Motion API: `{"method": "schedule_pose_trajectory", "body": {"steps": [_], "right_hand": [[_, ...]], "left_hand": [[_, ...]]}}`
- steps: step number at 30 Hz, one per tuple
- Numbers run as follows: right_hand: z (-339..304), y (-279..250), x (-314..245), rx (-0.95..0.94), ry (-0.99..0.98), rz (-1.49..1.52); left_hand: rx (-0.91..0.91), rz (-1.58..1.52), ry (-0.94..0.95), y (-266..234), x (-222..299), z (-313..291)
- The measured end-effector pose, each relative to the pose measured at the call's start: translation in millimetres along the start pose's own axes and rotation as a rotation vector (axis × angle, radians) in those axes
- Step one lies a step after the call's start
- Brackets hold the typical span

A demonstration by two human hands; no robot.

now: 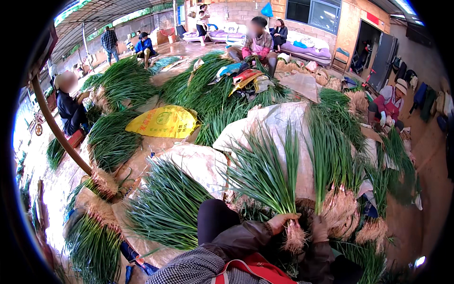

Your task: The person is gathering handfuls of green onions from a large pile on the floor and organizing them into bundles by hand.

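Observation:
My left hand (280, 221) is closed round the lower stems of a bunch of spring onions (267, 173). Its long green leaves fan out away from me, and its pale, stringy roots (295, 238) hang below the fist. Just to the right, my right hand (319, 229) is closed at the foot of a narrower bunch of spring onions (320, 184), whose roots are hidden. Beside that hand lies a heap of spring onions with bare roots (341, 214) toward me. Brown sleeves cover both forearms.
A large pile of spring onions (170, 203) lies left of my knee, with a root-up bundle (97, 246) beyond it. Pale sacking (279, 123) and a yellow sack (163, 121) lie ahead. Co-workers sit around: one far centre (257, 45), one left (68, 106), one right (390, 104).

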State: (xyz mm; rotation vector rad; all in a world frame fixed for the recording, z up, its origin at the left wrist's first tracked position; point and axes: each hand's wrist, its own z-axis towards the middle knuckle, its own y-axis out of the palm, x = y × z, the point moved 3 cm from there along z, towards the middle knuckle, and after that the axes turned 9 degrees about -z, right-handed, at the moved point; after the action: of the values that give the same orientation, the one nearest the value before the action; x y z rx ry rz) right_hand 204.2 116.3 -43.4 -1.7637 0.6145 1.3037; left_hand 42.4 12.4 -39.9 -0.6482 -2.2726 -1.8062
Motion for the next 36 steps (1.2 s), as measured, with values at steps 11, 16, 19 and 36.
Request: {"method": "schedule_pose_trajectory", "body": {"steps": [11,16,19,36], "right_hand": [[26.0,39.1,-41.3,0.140,-0.031,-1.034],[62.5,49.6,33.8,1.287,-0.502,-2.245],[54.0,56.6,31.9,1.478,-0.315,-2.341],[27.2,64.8,-75.8,0.661,-0.351,-0.759]], "left_hand": [[0.034,-0.051,-0.117,3.2,-1.6,-7.4],[0.060,-0.033,-0.043,15.6,3.3,-3.4],[0.068,-0.036,-0.058,11.3,-1.7,-5.7],[0.125,-0.099,-0.161,-11.2,-15.2,-2.8]]}}
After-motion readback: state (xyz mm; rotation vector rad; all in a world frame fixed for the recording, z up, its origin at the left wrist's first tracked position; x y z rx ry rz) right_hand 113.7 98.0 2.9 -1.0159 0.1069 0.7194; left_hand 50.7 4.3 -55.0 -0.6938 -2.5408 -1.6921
